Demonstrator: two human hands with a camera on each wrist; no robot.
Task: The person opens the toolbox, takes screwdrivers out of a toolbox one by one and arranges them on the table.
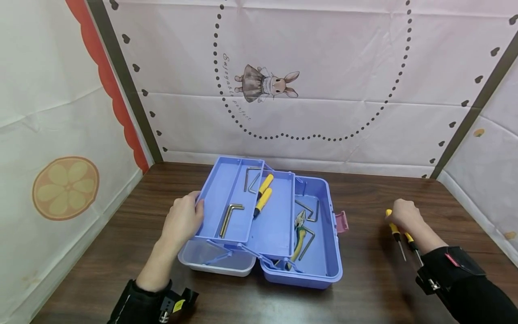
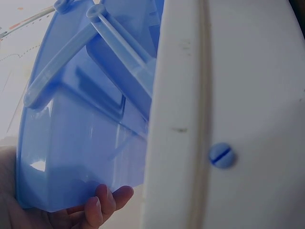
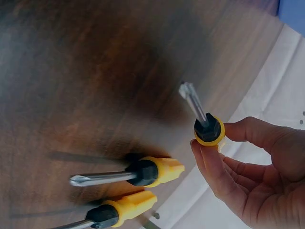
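My left hand [image 1: 183, 219] grips the outer left edge of the raised upper tray [image 1: 212, 208] of a blue toolbox [image 1: 301, 281]. In the left wrist view, its fingertips [image 2: 106, 200] curl under that tray. Far to the right, my right hand [image 1: 406, 215] pinches a small yellow-and-black screwdriver [image 3: 209, 131] between thumb and fingers, its shaft pointing away from the palm. Two more yellow-and-black screwdrivers, one [image 3: 164, 171] above the other [image 3: 136, 208] in the right wrist view, lie on the wooden table beside this hand.
Hex keys [image 1: 230, 219] and two yellow-handled tools [image 1: 263, 201] rest in the toolbox's trays. Pliers [image 1: 298, 243] and further hex keys [image 1: 309, 243] are in the bottom compartment. A pale lid [image 1: 218, 265] spreads under the left tray. A pink latch [image 1: 341, 222] juts out right.
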